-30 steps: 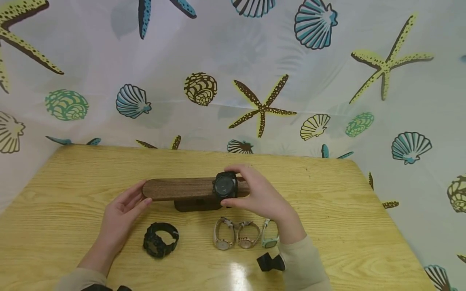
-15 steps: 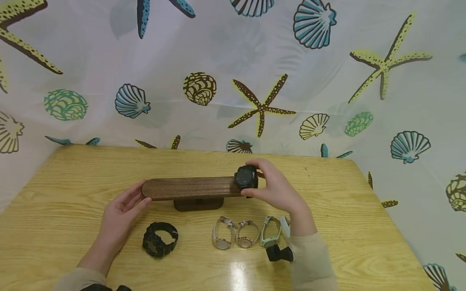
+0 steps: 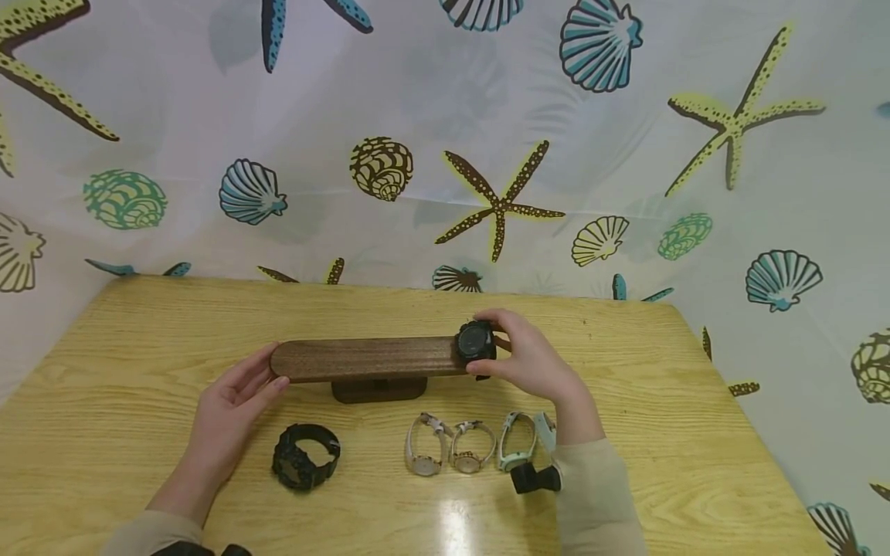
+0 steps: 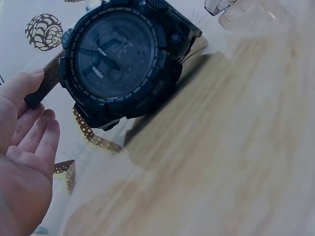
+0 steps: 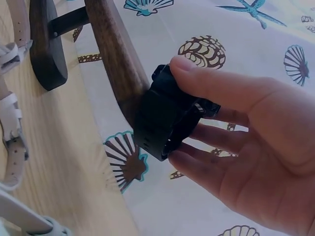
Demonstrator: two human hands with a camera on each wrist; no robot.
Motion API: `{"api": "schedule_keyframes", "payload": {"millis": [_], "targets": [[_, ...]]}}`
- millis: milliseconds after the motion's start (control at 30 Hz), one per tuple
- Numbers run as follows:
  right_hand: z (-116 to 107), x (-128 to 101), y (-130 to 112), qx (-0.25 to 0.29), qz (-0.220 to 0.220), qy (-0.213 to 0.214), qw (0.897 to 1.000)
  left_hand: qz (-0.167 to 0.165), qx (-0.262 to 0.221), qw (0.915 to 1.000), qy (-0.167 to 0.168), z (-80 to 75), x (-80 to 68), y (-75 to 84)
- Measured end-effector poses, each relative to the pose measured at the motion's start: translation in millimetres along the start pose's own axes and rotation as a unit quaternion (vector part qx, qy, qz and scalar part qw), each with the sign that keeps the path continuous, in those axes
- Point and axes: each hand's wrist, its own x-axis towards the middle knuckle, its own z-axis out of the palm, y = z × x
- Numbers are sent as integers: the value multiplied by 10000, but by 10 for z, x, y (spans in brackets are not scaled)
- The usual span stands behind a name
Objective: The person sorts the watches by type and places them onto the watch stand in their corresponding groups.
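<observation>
A dark wooden watch stand (image 3: 368, 359) has a long rounded bar raised on a small base. My left hand (image 3: 229, 405) grips the bar's left end between thumb and fingers. At the bar's right end, my right hand (image 3: 531, 359) holds a black wristwatch (image 3: 476, 341) by its sides, its strap closed in a loop. In the right wrist view, the bar's end (image 5: 135, 98) meets the loop of this watch. Another black watch (image 3: 304, 457) lies on the table in front of the stand's left half; its dial looms large in the left wrist view.
Several pale-strapped watches, including a white one (image 3: 426, 444), a rose-gold one (image 3: 473, 448) and a mint one (image 3: 517, 442), lie in a row on the wooden table (image 3: 348, 510). A seashell-patterned cloth (image 3: 334, 232) hangs behind the table.
My right hand has slid the black watch rightward along the bar, from right of its middle to its right end. The left hand keeps its place on the bar.
</observation>
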Motion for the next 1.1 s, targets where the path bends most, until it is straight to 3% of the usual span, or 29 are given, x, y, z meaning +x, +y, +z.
{"api": "schedule_keyframes", "payload": {"millis": [167,367,833,1100], "targets": [[37,23,73,235,201,-205,9993,8,-105,9999,6,2,0,3],[75,41,96,230,130,-296,9992,-13,-80,10000,27,6,5,-4],[243,111,35,-927,114,-147,9955,-52,-74,9999,59,2,4,6],[358,152,-43,-1233,-1,-113,9923,-18,30,10000,45,-1,1,-2]]}}
